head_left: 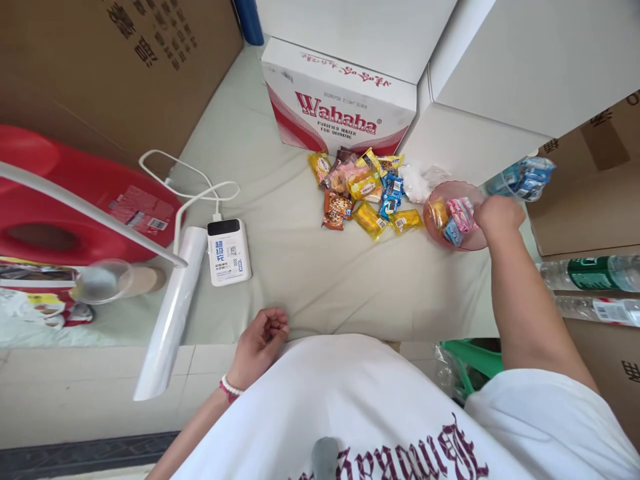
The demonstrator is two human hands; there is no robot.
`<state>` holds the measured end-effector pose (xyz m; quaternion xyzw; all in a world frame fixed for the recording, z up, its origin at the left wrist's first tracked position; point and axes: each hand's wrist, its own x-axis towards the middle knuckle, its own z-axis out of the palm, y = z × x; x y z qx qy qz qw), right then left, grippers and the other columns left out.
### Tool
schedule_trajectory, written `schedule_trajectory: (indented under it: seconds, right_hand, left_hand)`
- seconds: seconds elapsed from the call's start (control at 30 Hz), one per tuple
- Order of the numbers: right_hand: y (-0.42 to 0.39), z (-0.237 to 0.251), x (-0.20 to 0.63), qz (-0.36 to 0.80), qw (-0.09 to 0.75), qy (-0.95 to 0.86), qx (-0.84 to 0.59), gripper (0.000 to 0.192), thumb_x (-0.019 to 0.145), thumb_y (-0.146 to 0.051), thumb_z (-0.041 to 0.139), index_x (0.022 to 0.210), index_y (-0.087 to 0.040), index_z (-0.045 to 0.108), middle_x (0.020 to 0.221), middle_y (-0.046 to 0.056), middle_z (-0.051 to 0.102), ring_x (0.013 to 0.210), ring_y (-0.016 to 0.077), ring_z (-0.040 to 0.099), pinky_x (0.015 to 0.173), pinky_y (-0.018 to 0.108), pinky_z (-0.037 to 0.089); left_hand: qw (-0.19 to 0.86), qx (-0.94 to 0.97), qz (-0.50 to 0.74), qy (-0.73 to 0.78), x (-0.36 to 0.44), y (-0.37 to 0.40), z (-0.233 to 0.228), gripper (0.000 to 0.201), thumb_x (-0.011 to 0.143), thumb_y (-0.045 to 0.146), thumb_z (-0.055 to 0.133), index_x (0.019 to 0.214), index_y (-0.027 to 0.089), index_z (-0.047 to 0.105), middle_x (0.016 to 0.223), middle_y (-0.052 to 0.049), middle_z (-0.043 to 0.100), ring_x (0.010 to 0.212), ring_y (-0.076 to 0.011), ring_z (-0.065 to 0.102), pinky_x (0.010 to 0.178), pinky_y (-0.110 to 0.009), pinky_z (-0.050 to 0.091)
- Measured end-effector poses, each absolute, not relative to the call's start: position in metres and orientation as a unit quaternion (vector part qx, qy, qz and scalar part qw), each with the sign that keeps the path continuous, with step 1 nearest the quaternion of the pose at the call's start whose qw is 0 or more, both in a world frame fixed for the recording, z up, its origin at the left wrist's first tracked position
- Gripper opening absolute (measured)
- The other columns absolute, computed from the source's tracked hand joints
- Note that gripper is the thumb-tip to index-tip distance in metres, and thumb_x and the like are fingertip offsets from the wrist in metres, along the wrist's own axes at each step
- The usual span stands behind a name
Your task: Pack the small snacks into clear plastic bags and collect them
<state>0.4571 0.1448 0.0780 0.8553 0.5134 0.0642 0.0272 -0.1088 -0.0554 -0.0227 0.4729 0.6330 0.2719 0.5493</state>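
Head view: right hand [497, 215] is reaching out over the table [280, 280] and gripping the near-right rim of a pink bowl [453, 217], fingers curled shut on the edge. Bowl is sitting on the table and holding a few wrapped sweets: a pink one [461, 212], an orange one and a blue one, all just left of the hand. A pile of snack packets [365, 190] is lying further left of that hand, close to the bowl, yellow, blue and brown wrappers mixed. A crumpled white wrapper [417, 181] is sitting between the pile and the bowl. A clear bag of blue packets [525, 177] is resting just beyond the hand, up and right.

Left hand [260, 341] is resting at the table's near edge, close to the body, fingers loosely curled, holding nothing; a bead bracelet is showing on the wrist. A white power bank [229, 252] with its cable is lying beyond that hand, slightly left, well apart from it. A roll of clear film [173, 313] is leaning off the table edge left of the hand.

A Wahaha carton [340, 100] is standing behind the snack pile.
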Motion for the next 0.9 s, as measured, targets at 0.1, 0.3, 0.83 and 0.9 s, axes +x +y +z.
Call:
schedule_trajectory:
  seconds: [0.1,0.3,0.83,0.9]
  right_hand:
    - [0.174,0.083,0.426,0.064,0.016,0.569,0.82,0.033,0.098,-0.03,0.055,0.11,-0.008,0.077,0.11,0.026,0.072,0.106,0.0305,0.066,0.085,0.043,0.044]
    - [0.234,0.041,0.37,0.026,0.032,0.671,0.74,0.046,0.095,-0.051,0.067,0.085,-0.006,0.072,0.107,0.026,0.07,0.126,0.0387,0.052,0.103,0.06,0.037]
    - [0.082,0.069,0.292,-0.298,-0.373,0.629,0.613,0.036,0.084,-0.057,0.071,0.081,-0.024,0.06,0.08,0.001,0.063,0.075,0.0191,0.06,0.071,0.035,0.051]
    - [0.047,0.05,0.261,-0.272,-0.363,0.658,0.601,0.03,0.091,-0.053,0.067,0.082,-0.025,0.061,0.081,0.002,0.064,0.086,0.0226,0.062,0.08,0.04,0.053]
  left_hand:
    - [0.554,0.475,0.276,0.626,-0.111,-0.055,-0.029,0.036,0.077,0.045,0.072,0.101,0.021,0.061,0.091,-0.005,0.068,0.079,-0.0185,0.065,0.073,-0.032,0.057]
    - [0.554,0.486,0.273,0.618,-0.112,-0.057,-0.03,0.031,0.08,0.042,0.071,0.101,0.021,0.062,0.089,-0.005,0.069,0.079,-0.0188,0.065,0.073,-0.032,0.057]
    - [0.631,0.505,0.315,0.498,-0.057,-0.005,0.021,0.029,0.085,0.047,0.072,0.086,0.018,0.068,0.078,-0.001,0.061,0.07,-0.0131,0.055,0.065,-0.026,0.047]
    - [0.672,0.459,0.329,0.479,-0.029,0.012,0.022,0.037,0.085,0.054,0.072,0.088,0.018,0.064,0.072,0.001,0.058,0.063,-0.0108,0.052,0.058,-0.023,0.044]
